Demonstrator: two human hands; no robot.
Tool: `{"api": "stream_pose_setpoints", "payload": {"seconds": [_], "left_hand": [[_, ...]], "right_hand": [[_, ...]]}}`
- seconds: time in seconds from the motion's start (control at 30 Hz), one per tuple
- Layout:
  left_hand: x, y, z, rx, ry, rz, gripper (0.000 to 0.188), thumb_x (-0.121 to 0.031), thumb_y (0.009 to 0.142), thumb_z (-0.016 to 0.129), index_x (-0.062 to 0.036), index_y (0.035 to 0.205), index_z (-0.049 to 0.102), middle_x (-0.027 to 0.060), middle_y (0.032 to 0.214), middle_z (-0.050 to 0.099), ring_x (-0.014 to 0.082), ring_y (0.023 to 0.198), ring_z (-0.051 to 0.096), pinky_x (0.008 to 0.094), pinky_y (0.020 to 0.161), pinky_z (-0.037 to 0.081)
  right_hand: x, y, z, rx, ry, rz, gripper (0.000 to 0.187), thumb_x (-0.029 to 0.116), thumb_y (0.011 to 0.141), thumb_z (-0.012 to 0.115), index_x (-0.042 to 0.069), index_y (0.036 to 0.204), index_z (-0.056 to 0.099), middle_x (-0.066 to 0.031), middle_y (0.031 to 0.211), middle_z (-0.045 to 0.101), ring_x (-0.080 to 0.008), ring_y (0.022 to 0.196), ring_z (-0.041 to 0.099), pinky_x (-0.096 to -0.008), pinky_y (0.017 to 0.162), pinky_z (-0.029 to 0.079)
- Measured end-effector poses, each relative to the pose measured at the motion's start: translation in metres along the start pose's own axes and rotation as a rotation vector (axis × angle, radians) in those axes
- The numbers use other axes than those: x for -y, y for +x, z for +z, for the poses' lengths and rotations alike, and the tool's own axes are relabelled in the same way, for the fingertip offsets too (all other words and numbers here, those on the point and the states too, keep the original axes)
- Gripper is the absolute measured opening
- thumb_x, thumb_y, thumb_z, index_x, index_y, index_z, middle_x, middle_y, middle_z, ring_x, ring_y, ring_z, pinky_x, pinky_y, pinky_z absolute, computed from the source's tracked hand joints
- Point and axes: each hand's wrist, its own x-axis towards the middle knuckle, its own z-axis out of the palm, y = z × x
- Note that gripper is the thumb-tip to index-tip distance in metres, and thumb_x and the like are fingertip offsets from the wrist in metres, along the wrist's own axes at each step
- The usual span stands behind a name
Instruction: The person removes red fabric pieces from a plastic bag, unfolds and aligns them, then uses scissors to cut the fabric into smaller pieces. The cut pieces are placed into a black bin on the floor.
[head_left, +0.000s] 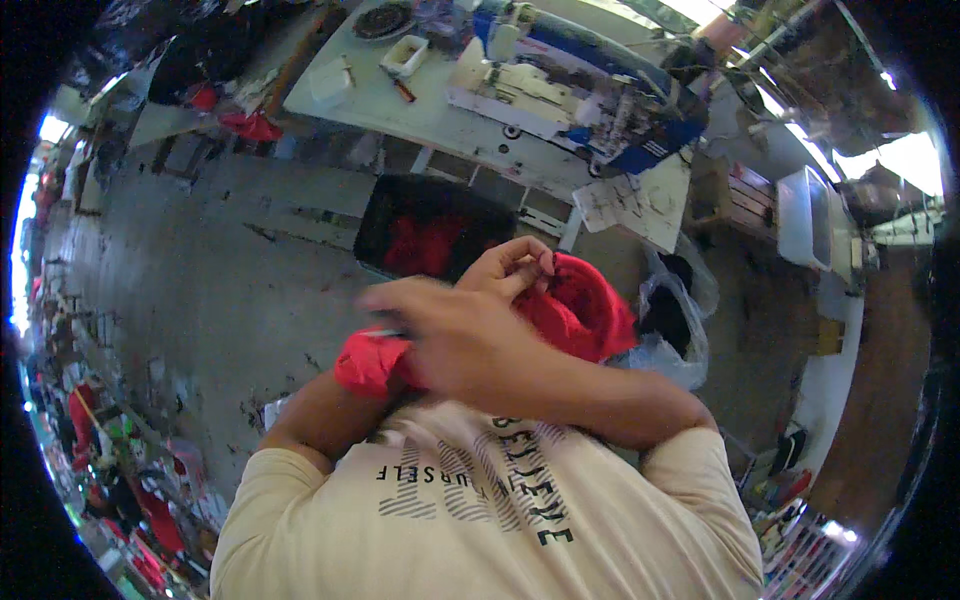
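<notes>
My arms cross in front of my chest. My left hand pinches the edge of a red fabric piece, which hangs in a curved fold to its right. Over it passes my right hand, smeared by motion, so its fingers do not show clearly. Beside the right hand is a small pale and dark streak that I cannot make out. More red fabric drapes over my left forearm, under the right hand. Whether both red parts are one piece is hidden behind my right hand and forearm.
Beyond my hands a black bin holds red fabric. A sewing machine stands on a pale table with a white tray. To the right are a clear plastic bag with dark contents and a white tub.
</notes>
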Motion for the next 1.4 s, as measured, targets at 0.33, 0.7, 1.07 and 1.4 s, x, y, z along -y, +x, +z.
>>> {"api": "stream_pose_setpoints", "payload": {"seconds": [0.33, 0.7, 1.07, 1.4], "left_hand": [[-0.054, -0.06, 0.004, -0.337, -0.024, 0.11, 0.028, -0.003, 0.099, 0.048, 0.0, 0.126, 0.051, 0.0068, 0.107, 0.062, 0.0125, 0.104, 0.058, 0.0268, 0.095, 0.045], [-0.029, -0.055, -0.02, -0.492, 0.125, 0.197, 0.041, 0.005, 0.092, 0.054, -0.0016, 0.132, 0.048, 0.0102, 0.118, 0.062, 0.0165, 0.113, 0.058, 0.031, 0.101, 0.044], [-0.03, -0.054, -0.06, -0.504, 0.275, 0.107, 0.04, 0.009, 0.086, 0.058, -0.0038, 0.122, 0.047, 0.0113, 0.113, 0.062, 0.0199, 0.111, 0.06, 0.0328, 0.097, 0.046], [-0.03, -0.05, -0.085, -0.476, 0.27, 0.061, 0.047, 0.009, 0.087, 0.057, -0.0065, 0.128, 0.041, 0.0094, 0.117, 0.055, 0.0164, 0.112, 0.057, 0.0311, 0.098, 0.046]], "right_hand": [[-0.048, -0.054, -0.071, -0.333, 0.166, 0.346, 0.019, 0.009, 0.092, 0.054, 0.001, 0.109, 0.057, -0.0103, 0.085, 0.056, -0.0145, 0.063, 0.049, -0.0305, 0.06, 0.043], [-0.064, -0.007, -0.08, 0.113, -0.2, 0.21, 0.03, 0.023, 0.099, 0.049, -0.003, 0.111, 0.058, -0.021, 0.093, 0.064, -0.0379, 0.087, 0.063, -0.042, 0.078, 0.048], [-0.106, 0.036, -0.065, 0.518, 0.23, 0.913, 0.04, 0.038, 0.097, 0.053, -0.001, 0.095, 0.064, -0.0053, 0.071, 0.06, -0.0144, 0.061, 0.055, -0.0327, 0.057, 0.046], [-0.129, 0.062, -0.043, 0.564, 0.309, 1.077, 0.048, 0.049, 0.096, 0.054, 0.003, 0.089, 0.067, 0.0013, 0.064, 0.055, -0.0067, 0.049, 0.044, -0.0267, 0.045, 0.035]]}}
